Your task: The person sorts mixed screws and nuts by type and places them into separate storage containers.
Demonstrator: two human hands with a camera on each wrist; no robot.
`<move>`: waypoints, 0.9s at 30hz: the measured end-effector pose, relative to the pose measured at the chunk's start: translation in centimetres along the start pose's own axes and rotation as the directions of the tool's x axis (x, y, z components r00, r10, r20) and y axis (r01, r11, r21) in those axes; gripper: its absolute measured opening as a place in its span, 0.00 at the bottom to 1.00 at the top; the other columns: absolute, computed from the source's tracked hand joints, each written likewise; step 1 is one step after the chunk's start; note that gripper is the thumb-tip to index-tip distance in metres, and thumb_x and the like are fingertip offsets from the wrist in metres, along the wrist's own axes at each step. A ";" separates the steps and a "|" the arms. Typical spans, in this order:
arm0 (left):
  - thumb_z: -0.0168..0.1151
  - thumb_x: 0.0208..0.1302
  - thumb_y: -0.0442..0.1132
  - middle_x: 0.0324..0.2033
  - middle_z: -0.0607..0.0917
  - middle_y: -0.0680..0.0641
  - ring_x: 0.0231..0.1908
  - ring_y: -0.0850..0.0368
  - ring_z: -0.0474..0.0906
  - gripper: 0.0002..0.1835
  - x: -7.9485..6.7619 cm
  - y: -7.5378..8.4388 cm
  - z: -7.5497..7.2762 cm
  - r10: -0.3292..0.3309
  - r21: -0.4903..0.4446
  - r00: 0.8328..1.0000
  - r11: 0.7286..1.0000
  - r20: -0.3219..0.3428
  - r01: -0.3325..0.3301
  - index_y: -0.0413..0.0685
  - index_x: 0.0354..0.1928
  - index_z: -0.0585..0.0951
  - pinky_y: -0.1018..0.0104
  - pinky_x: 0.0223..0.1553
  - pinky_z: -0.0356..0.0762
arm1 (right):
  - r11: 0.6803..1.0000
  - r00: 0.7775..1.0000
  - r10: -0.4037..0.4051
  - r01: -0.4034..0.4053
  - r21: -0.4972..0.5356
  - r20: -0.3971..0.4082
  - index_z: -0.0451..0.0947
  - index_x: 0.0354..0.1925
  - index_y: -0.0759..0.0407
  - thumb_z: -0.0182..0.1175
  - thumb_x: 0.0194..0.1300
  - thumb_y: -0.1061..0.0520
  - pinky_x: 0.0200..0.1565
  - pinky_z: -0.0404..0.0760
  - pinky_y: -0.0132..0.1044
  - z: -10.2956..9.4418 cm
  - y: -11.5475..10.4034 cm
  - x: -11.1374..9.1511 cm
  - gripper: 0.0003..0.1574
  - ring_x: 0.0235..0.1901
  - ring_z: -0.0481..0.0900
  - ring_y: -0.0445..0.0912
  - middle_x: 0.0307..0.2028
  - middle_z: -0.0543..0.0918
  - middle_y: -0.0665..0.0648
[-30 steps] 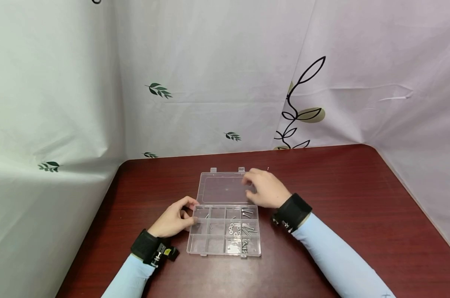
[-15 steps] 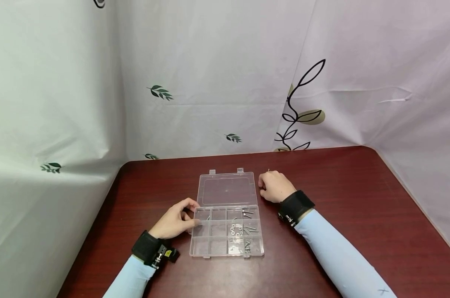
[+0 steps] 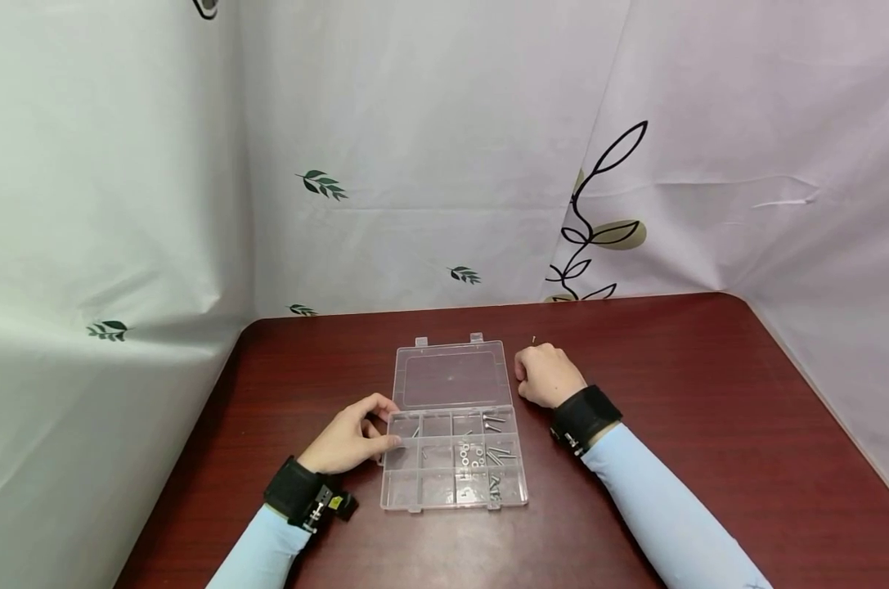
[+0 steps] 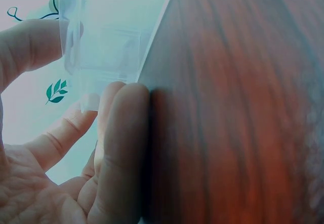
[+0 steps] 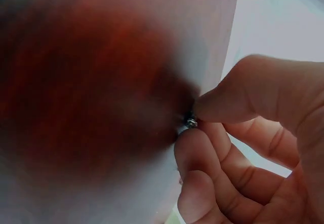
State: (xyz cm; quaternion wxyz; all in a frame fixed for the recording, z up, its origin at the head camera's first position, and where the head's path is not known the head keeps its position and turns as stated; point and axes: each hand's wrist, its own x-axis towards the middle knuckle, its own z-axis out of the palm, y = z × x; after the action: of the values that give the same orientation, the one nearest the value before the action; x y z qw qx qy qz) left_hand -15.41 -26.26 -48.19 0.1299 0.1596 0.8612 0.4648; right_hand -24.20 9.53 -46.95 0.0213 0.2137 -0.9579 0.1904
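Observation:
A clear plastic compartment box (image 3: 437, 489) lies on the table, its lid (image 3: 451, 376) folded back flat behind it. My left hand (image 3: 348, 438) grips the box's left edge, with the thumb over the rim and fingers at the hinge corner. Right of the lid, my right hand (image 3: 550, 375) rests low over the table, fingers curled. In the right wrist view its thumb and index finger pinch a small shiny metal piece (image 5: 191, 122); its kind is too blurred to tell. Inside the box lie several nuts or washers (image 3: 464, 456) and several screws (image 3: 500, 456).
A tiny thin object (image 3: 533, 339) shows on the dark red wooden table (image 3: 680, 393) just beyond my right hand. White cloth (image 3: 415, 147) with leaf prints hangs behind and at both sides. Dark straps with small cameras circle both wrists.
My right hand has moved from over the lid's right side to the table right of it, then stayed there. The box has turned slightly, its front edge shifting right; the left hand keeps its grip.

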 end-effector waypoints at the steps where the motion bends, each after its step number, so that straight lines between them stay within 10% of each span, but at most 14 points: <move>1: 0.71 0.57 0.50 0.43 0.75 0.42 0.22 0.56 0.77 0.25 0.0 0.0 0.0 -0.001 -0.003 1.000 1.000 0.000 0.001 0.47 0.52 0.77 0.60 0.23 0.81 | 1.000 1.000 0.000 0.000 0.001 0.002 0.72 0.19 0.49 0.65 0.43 0.64 0.26 0.73 0.40 0.0 0.0 -0.1 0.12 0.22 0.71 0.48 0.20 0.73 0.48; 18: 0.71 0.56 0.49 0.42 0.75 0.42 0.22 0.57 0.77 0.25 0.0 0.0 0.1 0.003 0.005 1.000 1.000 -0.003 -0.003 0.47 0.52 0.77 0.61 0.23 0.81 | 0.999 0.999 -0.007 0.010 0.051 -0.053 0.69 0.19 0.48 0.60 0.37 0.61 0.23 0.69 0.36 -0.4 -0.7 -1.1 0.11 0.20 0.68 0.45 0.16 0.68 0.45; 27: 0.71 0.57 0.47 0.43 0.75 0.44 0.23 0.57 0.78 0.24 0.0 0.4 0.0 0.009 0.022 1.000 1.000 -0.009 -0.009 0.47 0.53 0.77 0.62 0.24 0.81 | 0.936 0.937 -0.285 0.318 0.154 -0.202 0.69 0.22 0.46 0.57 0.35 0.62 0.24 0.71 0.30 -1.3 -6.1 -1.6 0.13 0.20 0.69 0.33 0.19 0.70 0.39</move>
State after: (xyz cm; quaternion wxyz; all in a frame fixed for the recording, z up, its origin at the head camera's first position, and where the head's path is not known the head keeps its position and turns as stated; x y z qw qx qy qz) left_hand -15.34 -26.11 -47.86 0.1223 0.1628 0.8660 0.4567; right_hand -20.20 5.56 -43.74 0.1155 0.3419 -0.8862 0.2906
